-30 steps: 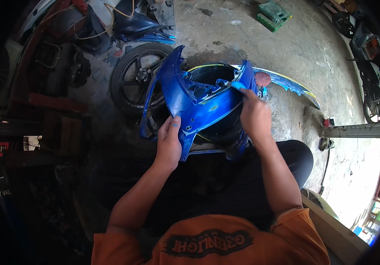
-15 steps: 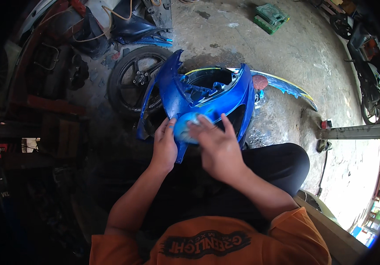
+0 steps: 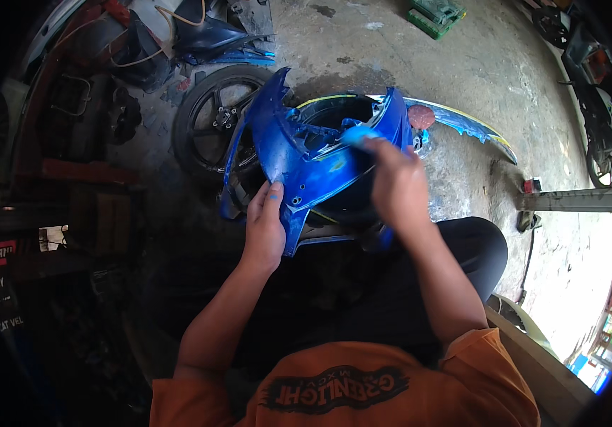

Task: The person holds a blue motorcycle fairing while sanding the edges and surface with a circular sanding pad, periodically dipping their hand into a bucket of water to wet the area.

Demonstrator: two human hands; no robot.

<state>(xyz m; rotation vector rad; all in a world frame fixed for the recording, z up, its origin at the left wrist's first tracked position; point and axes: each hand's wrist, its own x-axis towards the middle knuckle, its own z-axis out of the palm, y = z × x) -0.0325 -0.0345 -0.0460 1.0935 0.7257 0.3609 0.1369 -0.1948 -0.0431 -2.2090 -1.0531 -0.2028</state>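
A blue motorcycle fairing panel stands upright in front of my knees, with scuffed, paler patches on its face. My left hand is closed on the panel's lower left edge, its thumb on the near side. A light-blue round pad, blurred by motion, sits in the fingers of my right hand against the panel's upper rim. The palm and most fingers of that hand are partly smeared. Behind the fairing, a blue and white panel with a yellow edge lies toward the right, near a reddish round disc.
A spoked black wheel lies behind the fairing on the left. Dark body parts are piled at the far left. A green case rests on the concrete floor at the back. A metal beam juts in from the right.
My right hand has moved up and to the right with the pad, from the panel's lower middle to its upper rim, uncovering its lower face. My left hand keeps its grip.
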